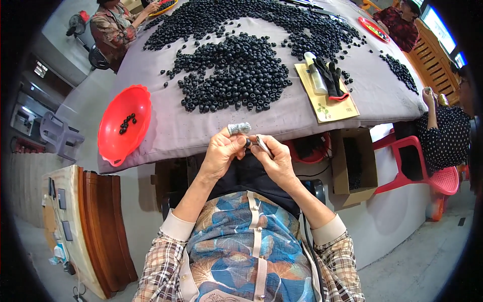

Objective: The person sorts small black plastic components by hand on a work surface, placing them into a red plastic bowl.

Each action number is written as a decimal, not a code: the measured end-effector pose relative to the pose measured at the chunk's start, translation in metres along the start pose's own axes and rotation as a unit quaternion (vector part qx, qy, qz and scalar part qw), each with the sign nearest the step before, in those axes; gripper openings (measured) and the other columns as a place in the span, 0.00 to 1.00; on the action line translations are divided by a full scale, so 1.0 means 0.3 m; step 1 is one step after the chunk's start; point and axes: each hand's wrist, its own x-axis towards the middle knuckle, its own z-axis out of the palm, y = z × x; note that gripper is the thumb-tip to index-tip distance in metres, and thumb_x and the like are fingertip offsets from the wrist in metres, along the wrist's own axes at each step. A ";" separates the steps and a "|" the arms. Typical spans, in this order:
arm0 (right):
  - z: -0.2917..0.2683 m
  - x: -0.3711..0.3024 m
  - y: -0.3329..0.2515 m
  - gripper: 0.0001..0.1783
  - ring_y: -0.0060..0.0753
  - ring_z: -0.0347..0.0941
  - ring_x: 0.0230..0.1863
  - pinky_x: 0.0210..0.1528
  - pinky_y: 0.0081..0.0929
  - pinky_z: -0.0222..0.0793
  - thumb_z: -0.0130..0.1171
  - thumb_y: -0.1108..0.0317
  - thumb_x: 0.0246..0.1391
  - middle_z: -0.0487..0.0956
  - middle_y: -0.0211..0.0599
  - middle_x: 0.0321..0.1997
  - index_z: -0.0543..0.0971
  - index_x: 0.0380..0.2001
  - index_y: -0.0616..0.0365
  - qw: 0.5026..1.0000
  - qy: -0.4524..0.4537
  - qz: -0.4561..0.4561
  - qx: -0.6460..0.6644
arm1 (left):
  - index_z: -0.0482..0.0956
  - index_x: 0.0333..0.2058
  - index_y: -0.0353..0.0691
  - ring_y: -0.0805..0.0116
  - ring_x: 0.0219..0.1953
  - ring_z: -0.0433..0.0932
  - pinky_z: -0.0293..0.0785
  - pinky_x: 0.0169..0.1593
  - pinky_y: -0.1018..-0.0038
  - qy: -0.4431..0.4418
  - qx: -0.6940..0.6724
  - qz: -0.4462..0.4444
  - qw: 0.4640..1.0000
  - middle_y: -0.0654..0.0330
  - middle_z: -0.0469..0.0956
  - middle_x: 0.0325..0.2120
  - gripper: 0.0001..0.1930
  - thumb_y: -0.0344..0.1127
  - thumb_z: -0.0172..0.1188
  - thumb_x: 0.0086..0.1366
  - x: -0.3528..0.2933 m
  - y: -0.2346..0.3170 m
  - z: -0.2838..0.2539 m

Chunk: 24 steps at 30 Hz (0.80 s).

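My left hand (221, 155) pinches a small round black piece (247, 143) at the table's near edge. Grey-silver wrapping (239, 128) covers one of its fingertips. Close against it, my right hand (277, 160) is closed on a slim metal-coloured tool (264, 146), its tip near the black piece; the fingers partly hide the tool, so its kind is unclear. Just beyond my hands lies a heap of round black bead-like pieces (229, 75), many showing a hole. To the left, a red scalloped bowl (108, 136) holds several of the same pieces.
On the cloth-covered table (161, 113), a yellow pad (332, 111) carries a black glove (329, 78) and a white tube (316, 75). A larger black heap (226, 12) lies farther back. People sit around the table. An open cardboard box (370, 173) and red chair (402, 151) stand at right.
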 end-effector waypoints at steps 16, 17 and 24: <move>0.001 -0.002 -0.034 0.12 0.33 0.76 0.28 0.30 0.22 0.69 0.55 0.77 0.45 0.76 0.41 0.26 0.73 0.36 0.62 0.992 -0.022 -0.064 -0.105 | 0.77 0.28 0.39 0.80 0.22 0.68 0.63 0.24 0.82 -0.049 -0.102 -0.197 0.974 0.68 0.72 0.20 0.07 0.36 0.58 0.57 -0.014 0.013 -0.018; 0.004 0.001 -0.036 0.12 0.33 0.76 0.28 0.30 0.22 0.69 0.55 0.77 0.45 0.76 0.40 0.26 0.73 0.36 0.61 0.993 -0.021 -0.068 -0.098 | 0.77 0.29 0.38 0.80 0.22 0.68 0.64 0.24 0.82 -0.058 -0.108 -0.197 0.973 0.67 0.72 0.21 0.07 0.35 0.58 0.57 -0.014 0.019 -0.022; 0.010 0.004 -0.046 0.09 0.14 0.65 0.22 0.25 0.13 0.61 0.56 0.80 0.46 0.73 0.30 0.22 0.74 0.35 0.64 0.991 0.000 -0.100 -0.090 | 0.77 0.32 0.36 0.79 0.23 0.69 0.65 0.25 0.82 -0.109 -0.185 -0.210 0.954 0.65 0.75 0.23 0.06 0.31 0.59 0.56 -0.008 0.026 -0.021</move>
